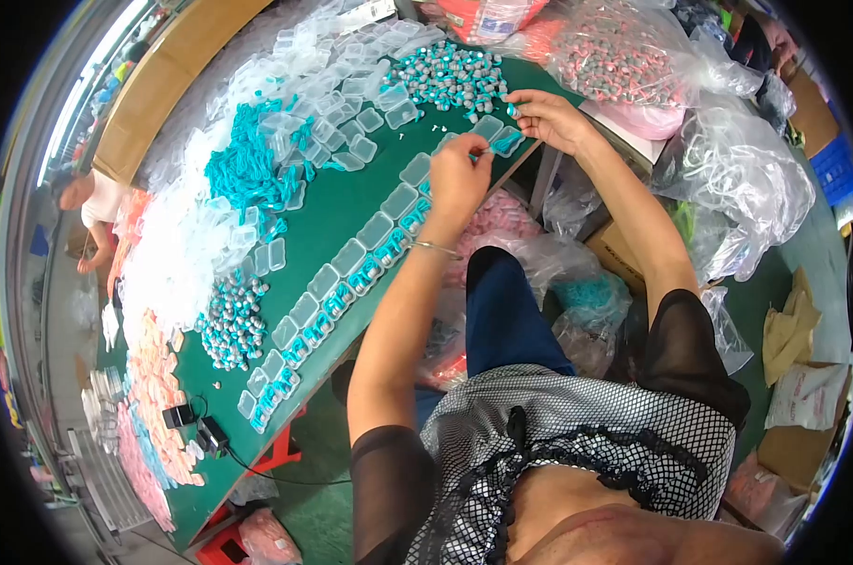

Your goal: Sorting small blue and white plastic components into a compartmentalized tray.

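Note:
My right hand (551, 121) pinches a small teal-and-grey earplug (513, 110) between thumb and fingertips, just above the table's edge. Close by, my left hand (460, 179) is closed over the end of a row of open clear plastic cases (349, 256); what its fingertips hold is hidden. A teal bundle (506, 142) lies in the end case, between my two hands. Along the row, the near halves of the cases hold teal cords and grey-teal pieces (362, 276), and their lids lie folded back. Beyond my hands is a pile of loose teal-and-grey earplugs (452, 77).
The green table (290, 268) carries a heap of teal cords (249, 160), many clear cases (362, 148) and a second earplug pile (231, 322). A bag of pink-grey pieces (622, 56) stands at the far right. A black adapter (212, 436) trails a cable. Another person (102, 202) sits at far left.

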A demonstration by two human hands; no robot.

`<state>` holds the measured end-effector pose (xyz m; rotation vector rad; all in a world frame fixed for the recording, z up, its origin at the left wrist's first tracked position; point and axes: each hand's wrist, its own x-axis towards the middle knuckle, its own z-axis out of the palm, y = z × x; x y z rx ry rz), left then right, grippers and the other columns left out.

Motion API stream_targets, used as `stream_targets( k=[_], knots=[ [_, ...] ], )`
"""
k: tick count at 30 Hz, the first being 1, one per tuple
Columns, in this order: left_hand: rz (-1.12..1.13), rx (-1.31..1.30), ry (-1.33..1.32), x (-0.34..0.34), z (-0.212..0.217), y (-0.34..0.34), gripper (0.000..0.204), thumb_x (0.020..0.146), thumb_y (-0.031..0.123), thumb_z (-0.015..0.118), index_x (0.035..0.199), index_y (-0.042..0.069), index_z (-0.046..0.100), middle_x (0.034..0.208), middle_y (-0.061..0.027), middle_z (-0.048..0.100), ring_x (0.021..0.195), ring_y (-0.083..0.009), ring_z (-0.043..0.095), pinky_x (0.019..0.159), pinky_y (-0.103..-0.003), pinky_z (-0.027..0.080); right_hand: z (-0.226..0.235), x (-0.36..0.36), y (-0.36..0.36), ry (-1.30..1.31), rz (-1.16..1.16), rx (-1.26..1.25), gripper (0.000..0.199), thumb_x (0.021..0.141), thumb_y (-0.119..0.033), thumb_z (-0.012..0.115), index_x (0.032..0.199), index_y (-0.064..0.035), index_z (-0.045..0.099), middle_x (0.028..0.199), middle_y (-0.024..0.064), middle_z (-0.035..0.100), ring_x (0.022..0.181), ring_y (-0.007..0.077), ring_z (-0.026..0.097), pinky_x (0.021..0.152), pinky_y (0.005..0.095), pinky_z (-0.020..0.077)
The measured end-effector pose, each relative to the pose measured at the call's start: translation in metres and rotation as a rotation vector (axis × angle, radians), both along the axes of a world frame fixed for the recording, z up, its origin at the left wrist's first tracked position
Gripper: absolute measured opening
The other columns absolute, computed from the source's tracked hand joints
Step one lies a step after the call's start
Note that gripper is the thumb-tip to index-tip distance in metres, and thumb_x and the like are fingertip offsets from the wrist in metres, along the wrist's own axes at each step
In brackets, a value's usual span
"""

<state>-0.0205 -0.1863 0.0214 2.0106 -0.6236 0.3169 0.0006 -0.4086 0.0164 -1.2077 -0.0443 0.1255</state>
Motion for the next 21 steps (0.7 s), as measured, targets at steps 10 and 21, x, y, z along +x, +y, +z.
stream_targets(
  k=[10,21],
  knots=[
    [0.200,0.305,-0.276,0.002,-0.017,-0.044,0.008,0.074,0.015,0.070,0.080,0.013,0.066,0.081,-0.0063,0.065,0.078,-0.0276,0.062,0.065,-0.043,0.041,-0.019,0.000,-0.009,-0.459,-0.086,-0.758,0.009,0.085,-0.004,0.061,0.093,-0.0015,0.062,0.080,0.0009,0.061,0.074,0.0066,0.055,0.066,0.0234,0.0466],
    [0.250,0.367,-0.321,0.003,-0.019,-0.045,0.004,0.071,0.015,0.070,0.075,0.013,0.069,0.080,-0.0048,0.063,0.078,-0.0260,0.061,0.066,-0.042,0.040,-0.008,-0.014,-0.007,-0.720,-0.030,-1.054,0.011,0.081,0.000,0.063,0.091,-0.0012,0.065,0.085,0.0086,0.061,0.075,0.0200,0.060,0.066,0.0296,0.0480]
  ],
)
